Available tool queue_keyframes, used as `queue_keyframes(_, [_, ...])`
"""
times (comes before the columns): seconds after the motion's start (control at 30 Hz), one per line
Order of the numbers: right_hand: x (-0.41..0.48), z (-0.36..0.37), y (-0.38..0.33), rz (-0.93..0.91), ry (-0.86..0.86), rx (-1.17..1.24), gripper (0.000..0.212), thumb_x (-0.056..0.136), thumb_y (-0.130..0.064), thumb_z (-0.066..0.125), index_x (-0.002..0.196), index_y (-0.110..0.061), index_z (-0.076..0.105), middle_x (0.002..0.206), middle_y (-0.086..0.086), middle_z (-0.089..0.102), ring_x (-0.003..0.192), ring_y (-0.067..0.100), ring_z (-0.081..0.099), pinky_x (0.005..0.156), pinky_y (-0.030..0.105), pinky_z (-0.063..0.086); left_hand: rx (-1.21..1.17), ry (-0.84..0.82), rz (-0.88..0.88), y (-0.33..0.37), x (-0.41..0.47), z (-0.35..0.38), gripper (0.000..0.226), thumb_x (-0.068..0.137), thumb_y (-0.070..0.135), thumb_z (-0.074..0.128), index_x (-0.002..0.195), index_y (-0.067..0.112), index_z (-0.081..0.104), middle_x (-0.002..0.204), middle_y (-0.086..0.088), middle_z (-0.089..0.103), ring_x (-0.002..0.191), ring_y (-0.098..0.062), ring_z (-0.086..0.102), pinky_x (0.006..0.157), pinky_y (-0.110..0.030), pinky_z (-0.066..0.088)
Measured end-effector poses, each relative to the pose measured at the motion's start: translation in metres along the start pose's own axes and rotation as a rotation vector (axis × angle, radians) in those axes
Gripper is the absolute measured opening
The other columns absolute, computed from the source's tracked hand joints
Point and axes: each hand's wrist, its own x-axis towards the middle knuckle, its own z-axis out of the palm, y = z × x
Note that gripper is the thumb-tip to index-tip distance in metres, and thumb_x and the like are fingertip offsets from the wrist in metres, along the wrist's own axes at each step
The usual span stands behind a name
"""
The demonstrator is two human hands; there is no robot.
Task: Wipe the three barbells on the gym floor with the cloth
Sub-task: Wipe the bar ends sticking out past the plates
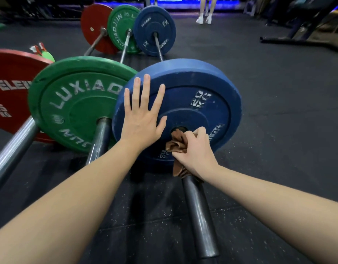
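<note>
Three barbells in a row, blue one being wiped at its near end.
Nearest, the sleeve (199, 216) of the blue barbell sticks out from the blue plate (202, 88) toward the camera. Right hand (194, 151) is curled round the brown cloth (178, 144), bunched on the sleeve right at that plate's hub. Left hand (141, 119) lies flat on the plate face just left of the hub, fingers straight and spread, gripping nothing; likely a brace. Left of the blue plate stand the green plate (75, 103), then the red plate (8, 92), all on the gym floor (278, 130). Beyond it the shafts (159, 48) run to the far plates (155, 29). Judged step: sleeve wipe on the blue bar. Next move calls for dragging the cloth down the sleeve to its free end, with a firm grip.
</note>
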Motion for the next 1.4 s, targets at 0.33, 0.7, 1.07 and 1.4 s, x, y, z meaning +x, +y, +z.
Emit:
queue_keyframes(0.33, [0.056,0.016,0.001,0.095,0.001,-0.001,0.050,0.090,-0.041,0.069,0.118,-0.003,0.053,0.125,0.017,0.035,0.118,0.040,0.041,0.100,0.045,0.039,-0.023,-0.003,0.017,-0.004,-0.002,-0.003,0.088,0.091,0.037,0.057,0.165,0.018,0.013,0.168,-0.026,0.001,0.156,-0.044,0.001,0.123,-0.063,0.009])
queue_keyframes(0.7, [-0.009,-0.008,0.007,-0.147,-0.022,-0.106,0.050,0.074,-0.048,0.077,0.098,-0.010,0.056,0.107,0.002,0.033,0.100,0.024,0.038,0.084,0.039,0.047,-0.033,0.054,-0.039,0.006,0.000,0.005,0.086,0.090,0.029,0.057,0.164,0.016,0.016,0.167,-0.028,0.006,0.154,-0.048,0.004,0.121,-0.067,0.008])
queue_keyframes(1.07, [0.052,0.021,0.005,-0.018,0.028,0.026,0.044,0.081,-0.044,0.074,0.098,-0.010,0.053,0.110,0.006,0.034,0.109,0.030,0.041,0.096,0.046,0.044,0.012,0.004,0.008,-0.003,-0.004,-0.002,0.088,0.089,0.034,0.055,0.165,0.020,0.013,0.169,-0.024,0.003,0.156,-0.043,0.003,0.123,-0.062,0.011])
queue_keyframes(1.4, [-0.023,0.000,0.005,-0.142,0.128,-0.003,0.046,0.066,-0.061,0.056,0.076,-0.020,0.037,0.096,-0.001,0.034,0.089,0.021,0.042,0.068,0.036,0.045,-0.008,-0.029,-0.020,0.002,-0.004,-0.005,0.091,0.087,0.030,0.056,0.165,0.021,0.010,0.169,-0.023,0.000,0.156,-0.043,0.001,0.123,-0.062,0.009])
